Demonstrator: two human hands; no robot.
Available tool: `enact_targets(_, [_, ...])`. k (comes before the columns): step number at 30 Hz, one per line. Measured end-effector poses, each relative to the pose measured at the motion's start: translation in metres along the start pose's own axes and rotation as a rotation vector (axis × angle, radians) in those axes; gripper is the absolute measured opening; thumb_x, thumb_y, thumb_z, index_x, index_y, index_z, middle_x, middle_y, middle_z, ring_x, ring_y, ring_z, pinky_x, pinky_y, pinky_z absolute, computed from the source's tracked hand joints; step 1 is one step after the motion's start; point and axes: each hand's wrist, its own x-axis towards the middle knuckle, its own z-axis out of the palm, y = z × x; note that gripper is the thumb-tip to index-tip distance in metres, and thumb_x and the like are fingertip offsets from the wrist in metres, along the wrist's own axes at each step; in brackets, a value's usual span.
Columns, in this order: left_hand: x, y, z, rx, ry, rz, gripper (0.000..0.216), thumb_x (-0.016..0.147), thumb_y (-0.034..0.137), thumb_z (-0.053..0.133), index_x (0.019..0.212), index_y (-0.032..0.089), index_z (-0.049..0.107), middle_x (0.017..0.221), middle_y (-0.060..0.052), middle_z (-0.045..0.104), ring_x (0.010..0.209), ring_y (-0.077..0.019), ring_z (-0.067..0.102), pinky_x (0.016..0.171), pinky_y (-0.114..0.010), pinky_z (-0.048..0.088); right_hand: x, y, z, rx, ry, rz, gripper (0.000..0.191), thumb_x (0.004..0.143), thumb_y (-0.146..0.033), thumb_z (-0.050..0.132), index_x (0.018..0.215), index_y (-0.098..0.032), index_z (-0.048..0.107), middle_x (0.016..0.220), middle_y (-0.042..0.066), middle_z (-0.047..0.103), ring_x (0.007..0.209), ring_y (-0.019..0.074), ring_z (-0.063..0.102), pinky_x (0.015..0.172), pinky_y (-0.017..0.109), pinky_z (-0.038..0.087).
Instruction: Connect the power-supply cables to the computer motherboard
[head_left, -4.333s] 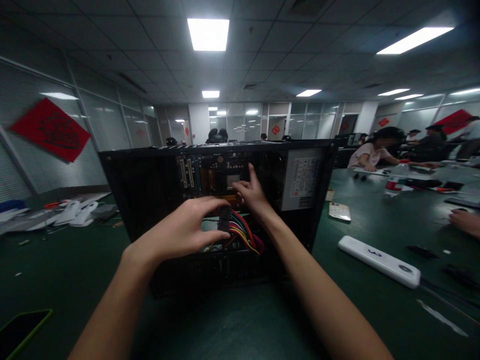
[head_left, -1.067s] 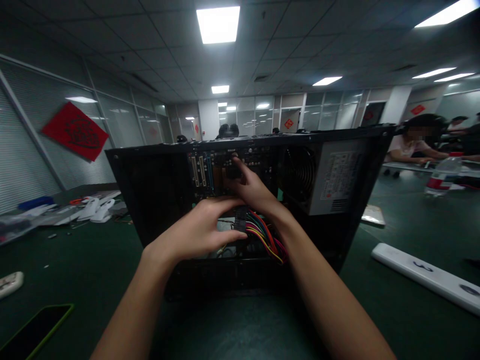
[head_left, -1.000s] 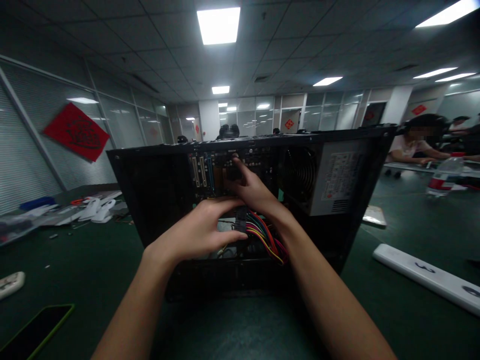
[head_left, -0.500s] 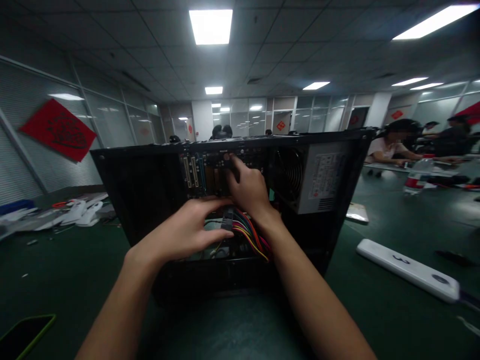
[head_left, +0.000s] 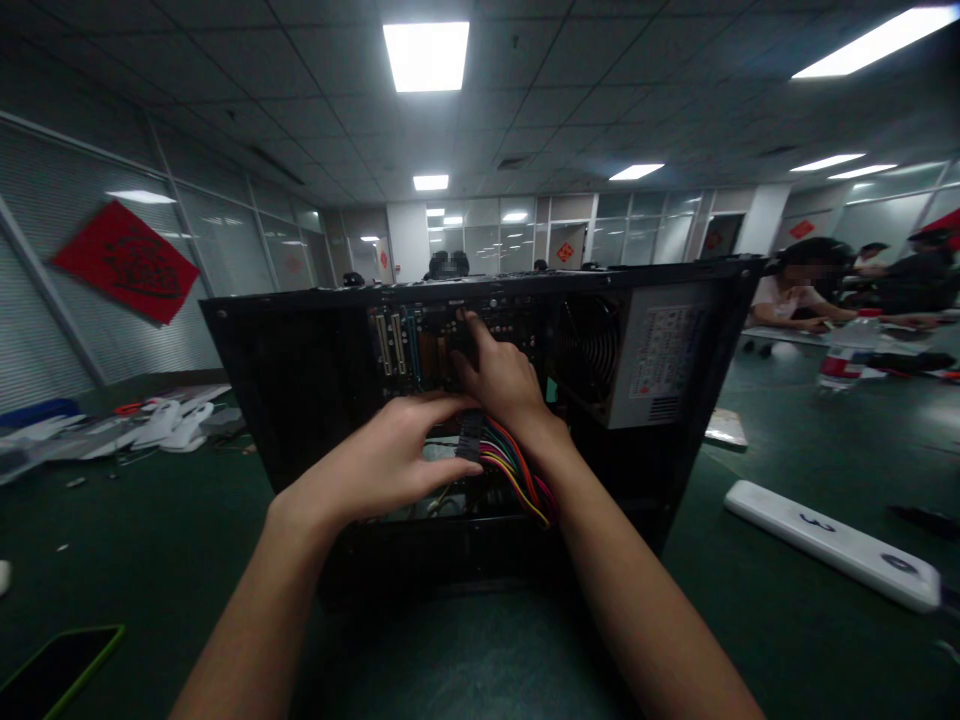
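Observation:
A black computer case stands in front of me with its side open. My left hand grips a wide black power connector between thumb and fingers. A bundle of coloured power cables runs from the connector to the right, below my right wrist. My right hand reaches into the case with its index finger stretched up against the motherboard; the thumb is apart, and the other fingers are partly hidden. Right of this hand sits the grey power supply with its fan.
A white power strip lies on the green table at the right, near a water bottle. A phone is at the lower left. Papers and white items lie at the left. A person sits at the far right.
The view has shifted slightly, so the case appears a little farther right. Both hands keep nearly the same pose, the left still on the connector.

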Motion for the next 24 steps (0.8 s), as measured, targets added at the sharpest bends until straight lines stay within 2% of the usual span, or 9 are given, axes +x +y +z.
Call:
enact_targets(6, [-0.001, 0.000, 0.000, -0.008, 0.004, -0.003, 0.051, 0.085, 0.038, 0.070, 0.132, 0.021, 0.059, 0.131, -0.007, 0.065, 0.120, -0.0240, 0.061, 0.105, -0.035, 0.047, -0.001, 0.000, -0.001, -0.033, -0.001, -0.005, 0.063, 0.097, -0.037, 0.044, 0.156, -0.026, 0.023, 0.097, 0.014, 0.073, 0.092, 0.0350, 0.071, 0.078, 0.044, 0.052])
enact_targets(12, [0.001, 0.001, 0.003, -0.016, -0.004, 0.003, 0.052, 0.085, 0.037, 0.071, 0.133, 0.020, 0.058, 0.134, -0.007, 0.064, 0.123, -0.0237, 0.059, 0.107, -0.034, 0.045, 0.012, 0.015, 0.006, 0.279, 0.075, -0.093, 0.058, 0.093, -0.031, 0.047, 0.149, -0.019, 0.035, 0.094, 0.011, 0.073, 0.089, 0.0309, 0.070, 0.080, 0.039, 0.050])
enact_targets(16, [0.002, 0.001, 0.005, -0.031, -0.021, 0.000, 0.052, 0.085, 0.036, 0.071, 0.132, 0.019, 0.059, 0.134, -0.007, 0.064, 0.123, -0.0233, 0.059, 0.107, -0.033, 0.045, 0.016, 0.019, 0.011, 0.465, 0.043, -0.171, 0.049, 0.090, -0.028, 0.049, 0.138, -0.017, 0.047, 0.088, 0.008, 0.072, 0.083, 0.0269, 0.068, 0.078, 0.037, 0.050])
enact_targets(18, [0.003, 0.001, 0.005, -0.037, -0.016, -0.005, 0.050, 0.085, 0.036, 0.071, 0.131, 0.020, 0.060, 0.132, -0.007, 0.065, 0.122, -0.0235, 0.060, 0.105, -0.033, 0.047, 0.014, 0.017, 0.011, 0.446, 0.027, -0.181, 0.049, 0.090, -0.028, 0.050, 0.138, -0.018, 0.047, 0.089, 0.008, 0.072, 0.082, 0.0266, 0.069, 0.076, 0.036, 0.050])
enact_targets(21, [0.002, 0.000, 0.004, -0.031, -0.006, -0.014, 0.051, 0.085, 0.037, 0.071, 0.132, 0.021, 0.060, 0.132, -0.007, 0.065, 0.122, -0.0249, 0.060, 0.106, -0.036, 0.046, 0.009, 0.012, 0.007, 0.281, 0.067, -0.128, 0.056, 0.093, -0.030, 0.048, 0.147, -0.021, 0.038, 0.091, 0.009, 0.073, 0.085, 0.0290, 0.069, 0.078, 0.039, 0.050])
enact_targets(24, [0.003, -0.002, 0.004, -0.021, -0.012, -0.010, 0.052, 0.086, 0.037, 0.070, 0.133, 0.022, 0.059, 0.135, -0.007, 0.063, 0.125, -0.0255, 0.058, 0.108, -0.038, 0.045, 0.004, 0.008, 0.001, 0.119, 0.076, -0.086, 0.055, 0.096, -0.031, 0.045, 0.149, -0.024, 0.036, 0.098, 0.011, 0.073, 0.091, 0.0321, 0.070, 0.079, 0.041, 0.051])
